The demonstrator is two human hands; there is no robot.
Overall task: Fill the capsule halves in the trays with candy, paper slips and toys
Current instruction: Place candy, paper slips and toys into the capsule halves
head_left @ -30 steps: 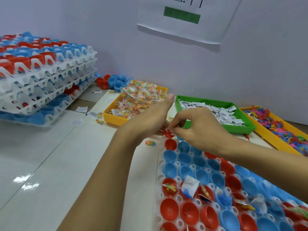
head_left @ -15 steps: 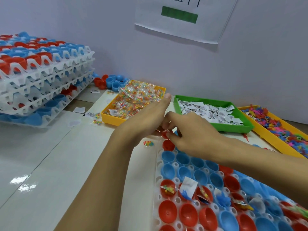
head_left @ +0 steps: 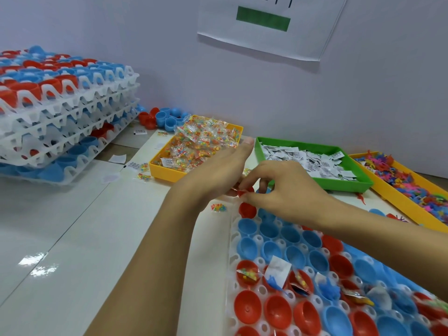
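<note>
a small packing workshop: stacked capsule trays (head_left: pixel 60 112), sorting bins of candy (head_left: pixel 169 172), slips, toys.

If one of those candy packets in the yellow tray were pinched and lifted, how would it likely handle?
The candy packets look like thin clear film around loose little sweets, so one would probably feel light, crinkle and sag. The glossy wrap may slip between fingertips. Heaped loosely in the yellow tray, neighbours could shift or spill when one is pulled.

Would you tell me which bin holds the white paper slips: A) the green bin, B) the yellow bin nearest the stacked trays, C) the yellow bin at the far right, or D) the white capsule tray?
A: the white paper slips lie heaped in the green bin, between the candy bin and the toy bin.
</note>
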